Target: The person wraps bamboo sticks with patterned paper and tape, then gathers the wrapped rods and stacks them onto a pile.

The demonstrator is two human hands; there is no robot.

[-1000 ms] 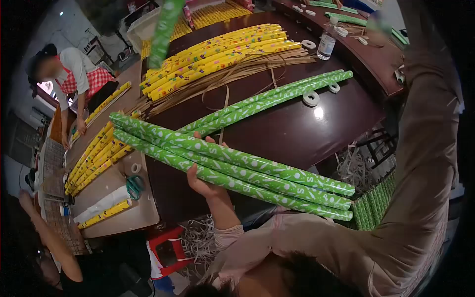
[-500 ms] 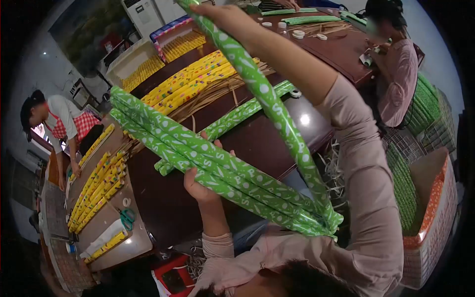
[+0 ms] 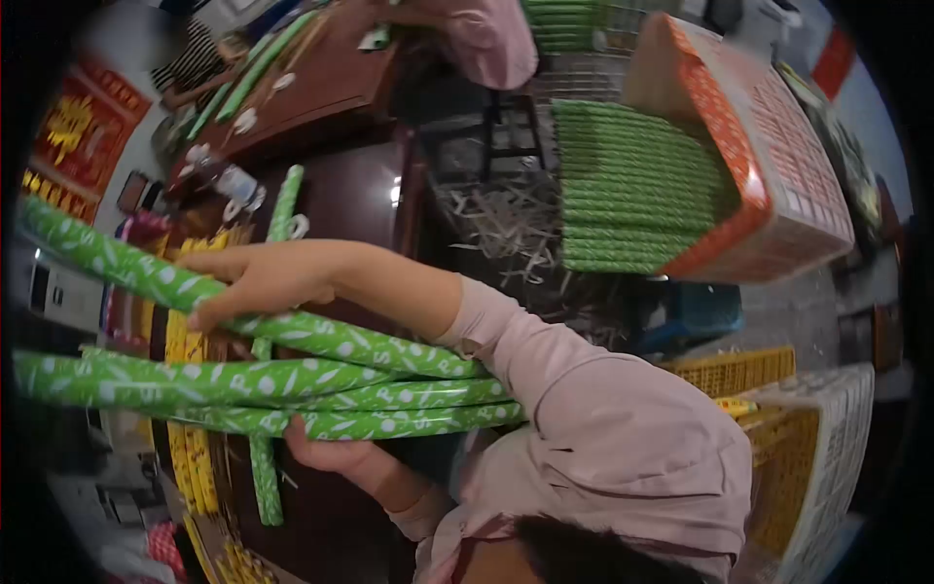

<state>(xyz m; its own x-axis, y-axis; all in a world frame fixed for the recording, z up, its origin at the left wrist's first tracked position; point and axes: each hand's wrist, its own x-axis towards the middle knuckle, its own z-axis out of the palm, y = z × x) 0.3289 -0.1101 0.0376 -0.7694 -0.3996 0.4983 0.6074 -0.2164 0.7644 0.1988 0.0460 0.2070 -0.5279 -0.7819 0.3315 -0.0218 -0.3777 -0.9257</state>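
Several long tubes (image 3: 248,384), covered in shiny green film with white letters and shapes, lie side by side across my body. From below, my left hand (image 3: 331,453) is closed around the lower ones, its fingers partly hidden behind them. My right hand (image 3: 263,277) grips the uppermost green tube (image 3: 156,277), which slants down rightward towards the others. Beneath the bundle, another green tube (image 3: 268,482) rests on the dark table (image 3: 341,506).
Yellow patterned tubes (image 3: 199,467) lie beyond the bundle. A plastic bottle (image 3: 238,185) and a tape roll (image 3: 300,226) are on the table. To the right are stacked green tubes (image 3: 632,190) and an orange-lined crate (image 3: 759,195). A person in pink (image 3: 491,44) sits at the far table.
My view has swung to the right. My right hand has come down from the raised far end of one tube and now grips it close above the bundle. My left hand keeps its hold.
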